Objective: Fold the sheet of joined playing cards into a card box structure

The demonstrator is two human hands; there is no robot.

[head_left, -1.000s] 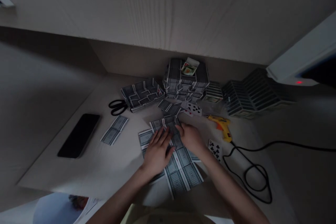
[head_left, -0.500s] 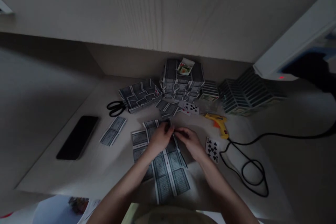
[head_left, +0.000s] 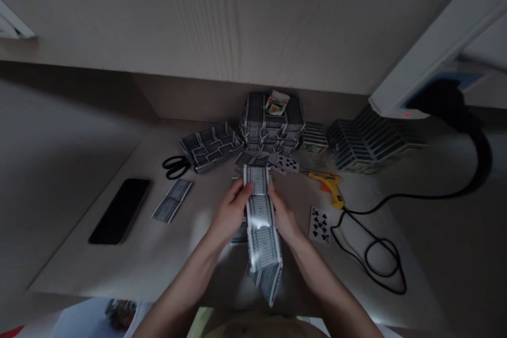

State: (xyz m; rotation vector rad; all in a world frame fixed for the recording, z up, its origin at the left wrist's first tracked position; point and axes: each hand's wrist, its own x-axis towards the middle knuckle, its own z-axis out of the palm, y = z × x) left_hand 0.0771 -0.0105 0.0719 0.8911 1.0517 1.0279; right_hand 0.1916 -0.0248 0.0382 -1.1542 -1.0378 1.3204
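Between my two hands is a panel of joined playing cards (head_left: 262, 216), patterned backs facing up, raised and tilted over the table. My left hand (head_left: 232, 211) grips its left edge, the thumb lying on the top card. Along the right edge my right hand (head_left: 283, 211) holds it, its fingers partly hidden behind the cards. A folded flap of cards hangs at the near end. Behind the panel, a further patterned card (head_left: 240, 235) shows in part near the table surface.
At the back stand an open card-built tray (head_left: 212, 145), a stack of card-built boxes (head_left: 273, 121) and rows of card packs (head_left: 376, 140). Scissors (head_left: 175, 167), a phone (head_left: 120, 211) and two joined cards (head_left: 173, 200) lie left. Right are a yellow glue gun (head_left: 328, 186), its cord (head_left: 382, 243) and a nine of clubs (head_left: 320, 225).
The flat card sheet has been lifted and turned, and now shows as a long narrow panel. My hands have moved from pinching near its far end to holding its two sides.
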